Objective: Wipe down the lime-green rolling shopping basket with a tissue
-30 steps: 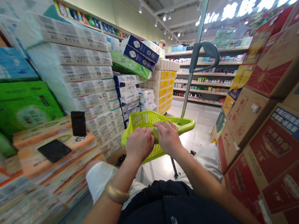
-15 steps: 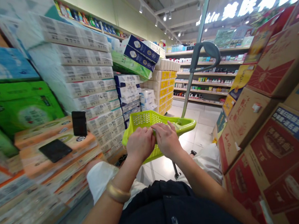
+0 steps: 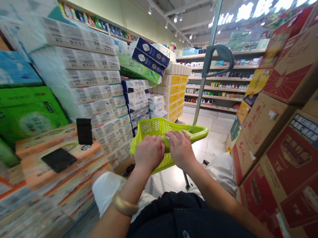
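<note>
In front of my body is a lime-green plastic shopping basket (image 3: 159, 124) with perforated walls. My left hand (image 3: 150, 152) is closed around its near rim, fingers curled over the edge. A short way to the right, my right hand (image 3: 180, 148) rests on the same rim with its fingers bent over it. A small gap with green rim showing lies between the two hands. Behind the basket rises a slanting metal pole (image 3: 207, 58) with a grey looped handle (image 3: 218, 60). What the basket holds is mostly hidden by my hands.
Stacked tissue packs (image 3: 92, 83) stand to the left. A dark phone (image 3: 84, 131) and a flat black object (image 3: 59, 160) lie on orange packs (image 3: 65, 139). Cardboard cartons (image 3: 278, 126) pile up at the right. Stocked shelves (image 3: 217, 67) and a tiled floor (image 3: 203, 141) lie ahead.
My right hand has shifted slightly right along the rim, widening the gap to my left hand. My left hand and the basket stay where they were.
</note>
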Motion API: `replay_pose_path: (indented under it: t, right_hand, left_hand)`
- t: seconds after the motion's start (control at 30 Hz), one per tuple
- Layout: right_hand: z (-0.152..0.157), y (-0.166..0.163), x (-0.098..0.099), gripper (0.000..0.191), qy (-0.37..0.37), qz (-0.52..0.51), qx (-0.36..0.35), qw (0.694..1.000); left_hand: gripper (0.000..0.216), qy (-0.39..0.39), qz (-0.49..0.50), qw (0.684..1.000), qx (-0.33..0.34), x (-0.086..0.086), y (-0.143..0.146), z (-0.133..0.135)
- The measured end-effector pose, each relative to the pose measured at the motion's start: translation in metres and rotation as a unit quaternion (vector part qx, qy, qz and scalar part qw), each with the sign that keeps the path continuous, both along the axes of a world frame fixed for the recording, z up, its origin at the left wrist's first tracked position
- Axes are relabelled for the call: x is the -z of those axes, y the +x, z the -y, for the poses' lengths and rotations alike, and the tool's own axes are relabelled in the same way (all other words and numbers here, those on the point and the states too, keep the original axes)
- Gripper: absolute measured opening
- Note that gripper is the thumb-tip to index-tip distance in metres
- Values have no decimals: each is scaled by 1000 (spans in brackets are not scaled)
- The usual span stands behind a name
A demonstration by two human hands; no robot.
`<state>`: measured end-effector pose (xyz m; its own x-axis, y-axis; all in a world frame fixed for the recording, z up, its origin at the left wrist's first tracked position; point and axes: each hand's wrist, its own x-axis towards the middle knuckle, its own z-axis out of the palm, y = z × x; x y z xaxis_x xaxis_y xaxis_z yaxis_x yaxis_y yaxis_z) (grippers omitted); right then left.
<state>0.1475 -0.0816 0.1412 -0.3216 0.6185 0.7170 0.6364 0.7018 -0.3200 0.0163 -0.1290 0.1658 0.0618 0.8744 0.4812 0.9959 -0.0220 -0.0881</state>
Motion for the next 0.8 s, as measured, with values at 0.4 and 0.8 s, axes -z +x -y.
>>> replay_pose_path:
  t: [0.4,0.8]
  right_hand:
    - [-13,18,4,33,-11,-46,69,997]
    - [-6,18,11,36,9,-61,43,997]
  left_hand:
    - [31,4,-3,1000,-2,0,2,0]
    - [31,2,6,1000,-1,0,1,0]
